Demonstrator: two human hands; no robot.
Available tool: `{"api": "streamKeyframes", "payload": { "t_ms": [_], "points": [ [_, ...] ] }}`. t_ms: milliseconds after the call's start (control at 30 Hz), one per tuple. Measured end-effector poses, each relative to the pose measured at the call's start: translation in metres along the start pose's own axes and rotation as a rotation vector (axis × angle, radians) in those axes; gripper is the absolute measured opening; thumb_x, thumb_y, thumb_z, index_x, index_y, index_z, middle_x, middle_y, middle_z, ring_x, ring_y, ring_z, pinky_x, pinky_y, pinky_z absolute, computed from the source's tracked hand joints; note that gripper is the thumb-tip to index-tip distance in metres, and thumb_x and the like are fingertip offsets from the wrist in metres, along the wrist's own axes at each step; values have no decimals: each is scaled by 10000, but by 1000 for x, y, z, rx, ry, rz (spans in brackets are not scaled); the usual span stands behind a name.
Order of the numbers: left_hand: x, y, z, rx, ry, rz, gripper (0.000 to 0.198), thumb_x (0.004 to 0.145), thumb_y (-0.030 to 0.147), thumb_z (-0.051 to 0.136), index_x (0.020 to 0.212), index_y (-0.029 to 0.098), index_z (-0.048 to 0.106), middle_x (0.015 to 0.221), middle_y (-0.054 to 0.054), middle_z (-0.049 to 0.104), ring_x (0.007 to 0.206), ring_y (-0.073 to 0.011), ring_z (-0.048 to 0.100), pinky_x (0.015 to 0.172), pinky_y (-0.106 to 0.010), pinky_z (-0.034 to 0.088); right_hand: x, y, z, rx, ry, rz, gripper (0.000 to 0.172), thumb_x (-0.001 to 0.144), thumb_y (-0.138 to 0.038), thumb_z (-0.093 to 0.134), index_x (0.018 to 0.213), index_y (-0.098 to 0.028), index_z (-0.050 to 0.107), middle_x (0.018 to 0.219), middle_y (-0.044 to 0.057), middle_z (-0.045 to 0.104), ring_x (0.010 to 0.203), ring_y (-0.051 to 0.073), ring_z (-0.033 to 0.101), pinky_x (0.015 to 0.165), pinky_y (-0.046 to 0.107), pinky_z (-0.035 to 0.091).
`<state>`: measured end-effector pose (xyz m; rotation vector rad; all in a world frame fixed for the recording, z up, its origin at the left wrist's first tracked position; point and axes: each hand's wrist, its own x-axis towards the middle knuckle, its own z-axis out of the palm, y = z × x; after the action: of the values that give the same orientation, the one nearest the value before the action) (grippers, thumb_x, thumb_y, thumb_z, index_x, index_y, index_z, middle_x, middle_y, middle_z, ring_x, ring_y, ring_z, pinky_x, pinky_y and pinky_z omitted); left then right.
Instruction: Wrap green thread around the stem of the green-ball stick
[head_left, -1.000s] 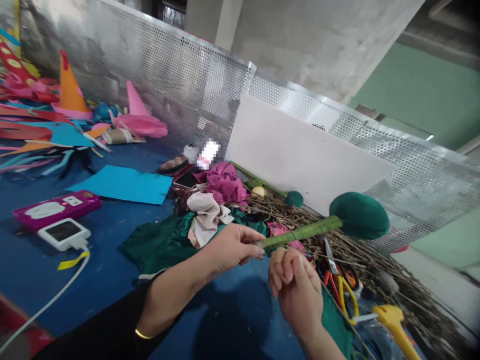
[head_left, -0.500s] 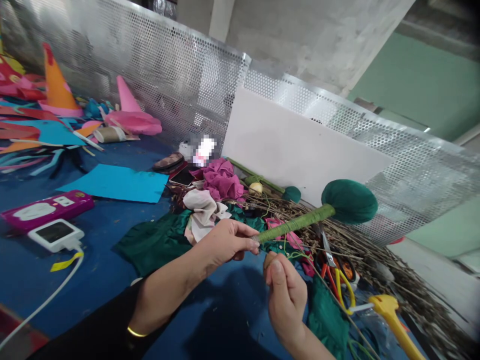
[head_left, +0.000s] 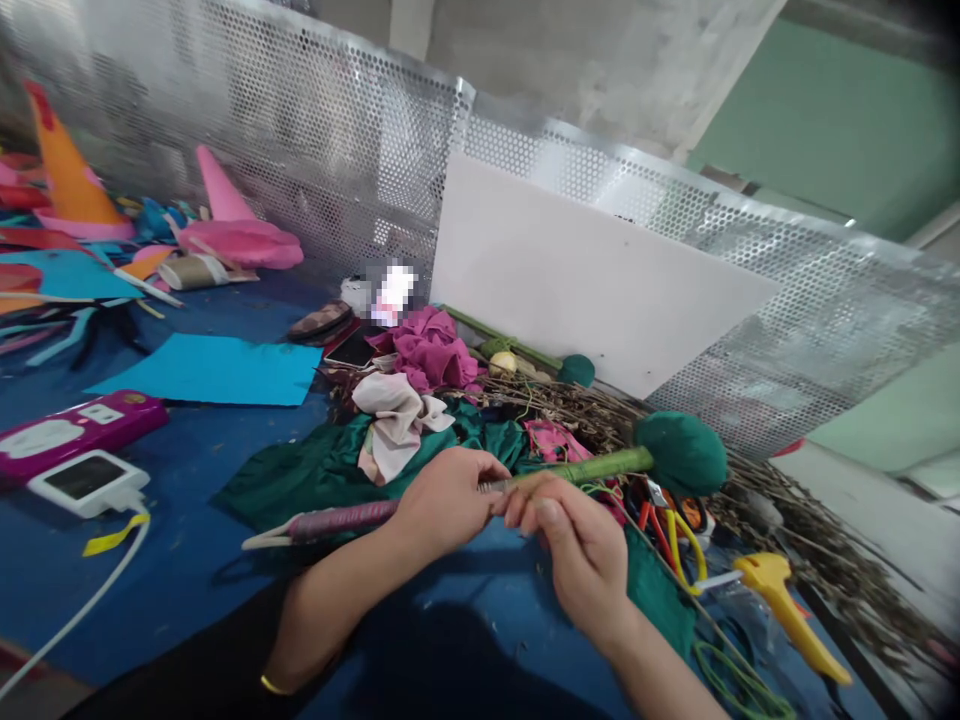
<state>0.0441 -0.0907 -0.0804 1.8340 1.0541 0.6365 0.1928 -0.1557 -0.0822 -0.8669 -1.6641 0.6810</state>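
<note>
Both hands closed on the green-wrapped stem, with its padded head off to the right.

My left hand (head_left: 442,495) is wrapped shut around the stem (head_left: 600,467), and my right hand (head_left: 577,540) pinches it just beside that grip, so it is the hand nearer the padded head (head_left: 679,452). The stem's long axis runs left to right, angling slightly toward the far right. Scissors (head_left: 675,540) and dry twigs (head_left: 757,500) lie under the head, and green cloth (head_left: 315,470) spreads on the blue worktop (head_left: 187,580) beyond my left hand.

Bare blue table (head_left: 195,590) left of left hand (head_left: 442,495); twigs (head_left: 787,510), scissors (head_left: 675,530) seemingly crowd right
</note>
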Motion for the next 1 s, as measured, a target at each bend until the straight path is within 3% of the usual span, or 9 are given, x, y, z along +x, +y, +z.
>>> {"api": "streamKeyframes", "payload": {
  "t_ms": [100,200,367,433,567,700,833,1000],
  "points": [
    [-4,4,3,226,8,-3,141,733,288,589,742,196,695,674,1,643,661,-170,551,576,-255,318,9,0,-7,29,32,92,284,981,-242,437,749,-198,594,786,42,652,759,167,619,727,300,488],
    [-6,7,6,343,4,7,115,730,268,580,645,201,615,596,25,558,594,-144,493,538,-255,263,14,3,-10,69,46,167,291,965,-289,480,717,-193,596,756,41,656,715,156,611,596,249,455],
    [-7,10,11,412,17,19,111,720,208,555,745,223,663,682,-1,647,662,-174,582,569,-260,294,19,9,-10,164,153,293,317,925,-359,546,667,-181,588,700,27,646,478,89,464,380,201,293],
    [-8,10,13,443,19,9,146,730,208,549,776,223,687,714,-25,678,703,-201,619,580,-270,304,20,11,-10,226,177,311,319,914,-372,560,657,-183,585,681,19,635,480,95,478,394,201,350],
    [-9,9,15,463,22,25,129,757,221,543,727,207,668,686,-29,666,674,-199,613,566,-272,281,20,16,-10,333,122,251,310,920,-327,560,647,-185,599,670,22,610,641,149,597,556,252,483],
    [-7,8,12,368,2,60,197,808,286,519,641,203,580,604,19,566,588,-142,510,543,-252,256,18,19,-13,434,11,149,303,944,-264,525,665,-183,611,660,24,589,678,169,616,654,310,493],
    [-4,9,10,283,-51,43,236,799,315,534,598,196,507,576,43,488,567,-116,439,531,-238,250,17,18,-16,487,-46,135,295,946,-265,524,681,-181,622,681,35,595,686,180,622,646,320,482],
    [-5,10,10,360,-43,35,172,760,228,547,592,197,528,553,45,495,554,-120,472,524,-248,234,20,18,-14,452,3,171,305,934,-285,547,654,-182,615,656,26,594,671,172,620,640,305,472]
  ]
}}
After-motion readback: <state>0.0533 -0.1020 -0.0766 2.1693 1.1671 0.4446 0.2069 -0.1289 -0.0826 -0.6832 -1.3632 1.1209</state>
